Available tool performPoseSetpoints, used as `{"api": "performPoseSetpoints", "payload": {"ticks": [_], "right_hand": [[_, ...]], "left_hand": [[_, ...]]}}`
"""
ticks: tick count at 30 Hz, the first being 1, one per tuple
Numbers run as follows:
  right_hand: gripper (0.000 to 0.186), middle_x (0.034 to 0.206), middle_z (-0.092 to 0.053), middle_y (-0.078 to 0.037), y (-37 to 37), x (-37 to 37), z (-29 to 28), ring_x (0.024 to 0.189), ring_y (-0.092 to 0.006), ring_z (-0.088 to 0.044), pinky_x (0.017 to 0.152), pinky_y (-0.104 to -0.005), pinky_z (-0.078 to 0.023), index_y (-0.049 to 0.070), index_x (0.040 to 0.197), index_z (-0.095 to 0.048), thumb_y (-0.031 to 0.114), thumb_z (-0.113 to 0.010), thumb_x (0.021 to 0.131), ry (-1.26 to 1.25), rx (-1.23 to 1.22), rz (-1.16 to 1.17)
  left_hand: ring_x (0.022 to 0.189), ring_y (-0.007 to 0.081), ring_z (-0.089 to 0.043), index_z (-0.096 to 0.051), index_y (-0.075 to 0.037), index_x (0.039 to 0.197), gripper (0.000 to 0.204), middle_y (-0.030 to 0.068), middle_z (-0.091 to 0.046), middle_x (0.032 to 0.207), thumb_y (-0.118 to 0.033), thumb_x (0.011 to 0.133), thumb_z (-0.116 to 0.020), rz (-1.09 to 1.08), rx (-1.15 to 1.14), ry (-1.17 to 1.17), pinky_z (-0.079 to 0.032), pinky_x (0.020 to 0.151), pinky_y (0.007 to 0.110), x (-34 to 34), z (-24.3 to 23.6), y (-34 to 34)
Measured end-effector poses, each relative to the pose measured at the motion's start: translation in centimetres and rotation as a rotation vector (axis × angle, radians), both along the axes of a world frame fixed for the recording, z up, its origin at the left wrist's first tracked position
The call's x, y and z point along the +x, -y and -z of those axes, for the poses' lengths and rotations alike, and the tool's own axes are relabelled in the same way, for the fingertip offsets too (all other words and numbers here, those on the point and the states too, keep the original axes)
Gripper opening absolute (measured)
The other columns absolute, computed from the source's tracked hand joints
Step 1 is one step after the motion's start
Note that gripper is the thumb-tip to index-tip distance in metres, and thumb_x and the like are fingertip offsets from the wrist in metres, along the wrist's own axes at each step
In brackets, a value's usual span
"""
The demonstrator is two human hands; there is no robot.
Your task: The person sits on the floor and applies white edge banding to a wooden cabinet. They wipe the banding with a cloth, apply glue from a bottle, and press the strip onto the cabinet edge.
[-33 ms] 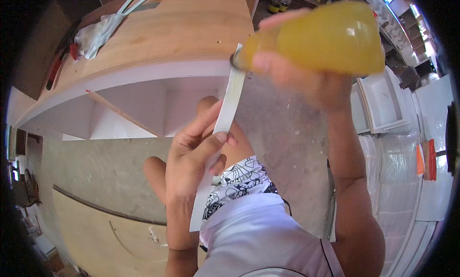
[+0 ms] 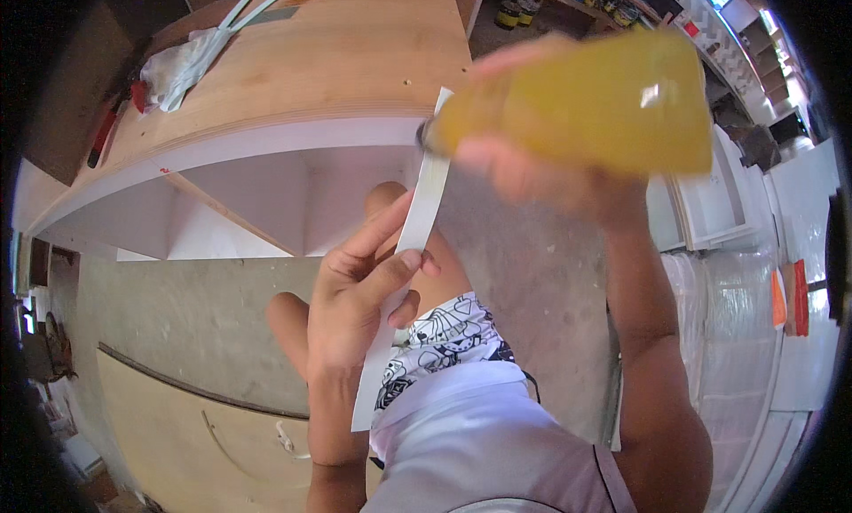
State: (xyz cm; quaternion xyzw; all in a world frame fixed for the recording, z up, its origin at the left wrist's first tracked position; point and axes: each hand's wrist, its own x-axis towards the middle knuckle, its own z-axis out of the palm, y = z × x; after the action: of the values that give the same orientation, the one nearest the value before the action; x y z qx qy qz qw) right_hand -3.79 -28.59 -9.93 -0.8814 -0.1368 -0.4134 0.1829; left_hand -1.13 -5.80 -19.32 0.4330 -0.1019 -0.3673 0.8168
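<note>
My left hand (image 2: 359,291) pinches a long white strip (image 2: 426,195), likely edge banding, between thumb and fingers. The strip rises past the fingers, and its lower end hangs beside my wrist. In my right hand (image 2: 541,171), blurred by motion, a squeeze bottle (image 2: 612,100) of yellow content lies tilted on its side. Its dark-rimmed mouth is at the upper part of the strip, where a yellowish smear shows. Whether the mouth touches the strip I cannot tell.
Ahead stands a wooden cabinet (image 2: 355,56) with white open compartments. On its top lie more white strips (image 2: 209,56) and a red-handled tool (image 2: 108,127). A pale panel (image 2: 204,433) lies on the floor at left. White drawer-like boxes (image 2: 714,193) stand at right.
My right hand and the bottle have moved down, the mouth passing a little further along the strip toward my left hand. My left hand stays nearly still.
</note>
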Motion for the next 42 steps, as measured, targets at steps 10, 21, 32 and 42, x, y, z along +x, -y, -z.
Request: {"api": "performPoseSetpoints", "payload": {"ticks": [10,21,32,42], "right_hand": [[0.046,0.089,-0.072,-0.004,0.1,0.9,0.1,0.079,-0.0161,-0.067,0.069,-0.0295,-0.052,0.009,0.106,-0.076,0.023,-0.094,0.067,-0.121,0.037,0.038],[0.038,0.087,-0.072,-0.002,0.7,1.2,-0.1,0.076,-0.0112,-0.067,0.069,-0.0268,-0.055,0.003,0.106,-0.074,0.013,-0.091,0.074,-0.027,-0.028,-0.014],[0.036,0.088,-0.072,-0.002,-1.4,-0.2,-1.5,0.077,-0.0134,-0.068,0.071,-0.0275,-0.056,0.006,0.104,-0.074,0.015,-0.091,0.074,-0.165,0.177,-0.016],[0.029,0.09,-0.074,-0.001,1.9,1.9,-0.5,0.077,-0.0195,-0.069,0.07,-0.0347,-0.055,0.01,0.093,-0.076,0.025,-0.09,0.074,0.109,-0.049,0.047]], "left_hand": [[0.07,0.0086,-0.059,-0.059,-0.002,0.144,0.049,0.0119,-0.069,0.11,0.006,0.095,-0.058,-0.016,0.058,0.068,-0.035,0.046,0.022,1.0,0.7,-1.3],[0.074,0.0108,-0.062,-0.057,0.001,0.145,0.052,0.0129,-0.066,0.123,0.006,0.093,-0.061,-0.078,0.088,0.063,-0.036,0.046,0.022,0.4,0.1,-1.3],[0.08,0.0107,-0.058,-0.051,-0.003,0.151,0.06,0.0092,-0.066,0.096,-0.001,0.092,-0.063,-0.061,0.177,0.094,-0.035,0.046,0.018,0.4,-0.1,-1.1],[0.087,0.0113,-0.063,-0.056,0.0,0.146,0.053,0.0097,-0.065,0.127,0.009,0.094,-0.057,-0.1,0.143,0.037,-0.037,0.049,0.021,0.7,0.5,-1.8]]}}
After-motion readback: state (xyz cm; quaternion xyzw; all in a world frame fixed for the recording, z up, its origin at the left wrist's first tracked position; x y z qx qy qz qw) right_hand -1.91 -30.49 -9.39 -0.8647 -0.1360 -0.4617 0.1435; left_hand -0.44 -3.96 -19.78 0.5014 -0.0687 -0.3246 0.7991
